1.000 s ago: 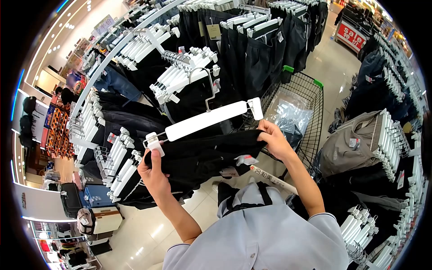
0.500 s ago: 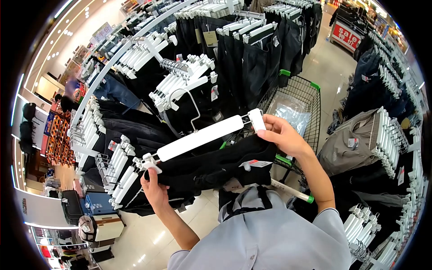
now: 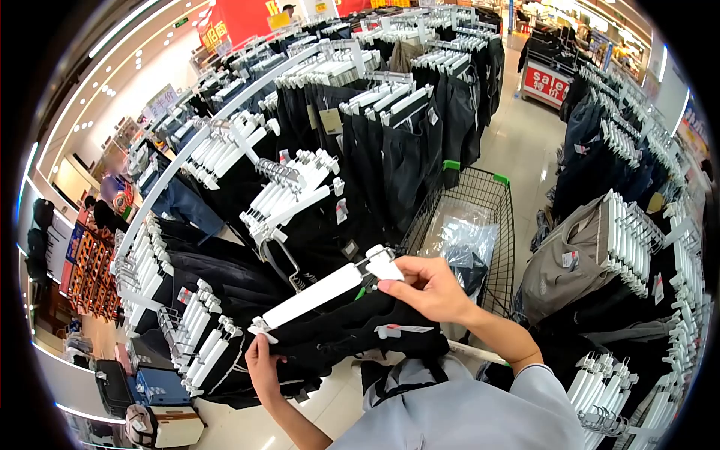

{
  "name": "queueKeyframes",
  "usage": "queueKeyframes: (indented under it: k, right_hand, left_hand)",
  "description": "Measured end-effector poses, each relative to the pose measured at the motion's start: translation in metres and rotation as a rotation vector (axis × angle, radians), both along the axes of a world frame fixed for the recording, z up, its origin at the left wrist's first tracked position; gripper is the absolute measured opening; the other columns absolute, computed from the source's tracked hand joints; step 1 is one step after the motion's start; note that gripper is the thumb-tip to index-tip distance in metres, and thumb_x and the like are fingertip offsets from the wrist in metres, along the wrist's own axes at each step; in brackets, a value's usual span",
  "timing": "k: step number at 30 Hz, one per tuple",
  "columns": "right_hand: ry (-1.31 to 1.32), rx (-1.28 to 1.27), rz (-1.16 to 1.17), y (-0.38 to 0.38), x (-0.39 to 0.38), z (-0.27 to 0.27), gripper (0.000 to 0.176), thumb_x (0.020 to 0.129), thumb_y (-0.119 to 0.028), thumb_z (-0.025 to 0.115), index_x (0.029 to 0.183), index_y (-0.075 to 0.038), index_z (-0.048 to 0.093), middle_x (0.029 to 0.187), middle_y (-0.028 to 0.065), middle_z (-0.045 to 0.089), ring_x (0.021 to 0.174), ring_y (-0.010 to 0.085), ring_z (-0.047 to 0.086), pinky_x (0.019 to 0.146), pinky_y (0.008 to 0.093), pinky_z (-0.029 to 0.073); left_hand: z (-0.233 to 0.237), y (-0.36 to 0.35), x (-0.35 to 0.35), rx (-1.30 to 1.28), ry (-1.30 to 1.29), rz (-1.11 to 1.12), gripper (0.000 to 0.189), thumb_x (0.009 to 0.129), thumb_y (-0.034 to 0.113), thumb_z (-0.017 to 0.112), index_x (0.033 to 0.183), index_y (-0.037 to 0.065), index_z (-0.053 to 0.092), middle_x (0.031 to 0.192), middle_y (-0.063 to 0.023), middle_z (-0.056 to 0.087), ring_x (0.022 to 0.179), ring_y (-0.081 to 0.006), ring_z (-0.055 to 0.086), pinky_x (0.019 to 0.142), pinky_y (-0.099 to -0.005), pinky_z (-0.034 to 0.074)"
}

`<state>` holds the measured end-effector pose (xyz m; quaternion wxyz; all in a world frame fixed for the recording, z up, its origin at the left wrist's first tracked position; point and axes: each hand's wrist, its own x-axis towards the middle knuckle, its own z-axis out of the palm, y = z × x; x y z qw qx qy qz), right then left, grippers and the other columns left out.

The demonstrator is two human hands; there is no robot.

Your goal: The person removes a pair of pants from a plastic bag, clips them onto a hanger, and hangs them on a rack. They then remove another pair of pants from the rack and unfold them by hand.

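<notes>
Between my hands is a white clip hanger with black trousers hanging from its clips. My left hand is closed on the clip at the left end, thumb on top. At the raised right end, my right hand pinches the other clip between thumb and fingers. The metal hook points away from me, towards the rack. A white and red price tag lies on the trousers' front. Their lower part is hidden.
A curved rack with hangers of dark trousers stands ahead. Right of my hands is a wire shopping cart holding clear plastic packages. Grey-brown trousers hang on the right-hand rack. Suitcases stand at lower left.
My view has tilted upward, so the racks and cart sit differently. The hanger has turned to a steeper slant, its hook tipped further away. Both hands still hold its clips.
</notes>
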<state>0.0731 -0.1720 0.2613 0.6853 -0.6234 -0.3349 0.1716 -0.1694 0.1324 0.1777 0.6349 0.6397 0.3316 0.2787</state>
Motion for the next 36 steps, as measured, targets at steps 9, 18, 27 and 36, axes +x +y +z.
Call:
queueKeyframes:
  k: [9,18,27,36]
  right_hand:
    - [-0.264,-0.099,0.152,0.046,-0.041,0.005,0.022,0.097,-0.016,0.073,0.114,-0.002,0.07,0.069,0.0145,0.065,0.053,0.0203,0.058,0.052,0.0338,0.045]
    - [-0.282,-0.141,0.271,0.042,-0.044,0.01,0.022,0.098,-0.018,0.071,0.115,-0.004,0.072,0.085,0.0146,0.074,0.065,0.0259,0.067,0.061,0.0338,0.051]
    - [-0.249,-0.319,0.353,0.023,-0.023,0.017,0.024,0.1,-0.017,0.069,0.12,-0.004,0.068,0.075,0.0076,0.066,0.061,0.0131,0.055,0.06,0.031,0.047]
    - [-0.349,-0.569,0.426,0.013,-0.004,0.003,0.03,0.081,-0.011,0.072,0.106,0.005,0.07,0.091,0.0156,0.072,0.078,0.0251,0.07,0.072,0.0339,0.056]
  left_hand:
    - [0.096,-0.108,0.05,1.026,-0.199,0.048,0.025,0.097,0.012,0.065,0.116,-0.003,0.069,0.105,-0.0146,0.067,0.092,-0.0257,0.065,0.084,-0.0333,0.052]
    - [0.046,-0.083,0.074,0.252,-0.449,-0.47,0.028,0.102,0.013,0.064,0.122,-0.007,0.066,0.091,-0.0076,0.07,0.076,-0.0122,0.066,0.069,-0.0245,0.052]
    - [0.045,-0.093,0.093,0.231,-0.4,-0.481,0.025,0.094,-0.005,0.066,0.118,-0.011,0.069,0.106,-0.0099,0.064,0.07,-0.0099,0.064,0.06,-0.0215,0.048]
    - [0.034,-0.097,0.093,0.402,-0.322,-0.468,0.03,0.084,0.002,0.079,0.113,-0.005,0.073,0.101,-0.0131,0.073,0.084,-0.0207,0.07,0.075,-0.0281,0.054]
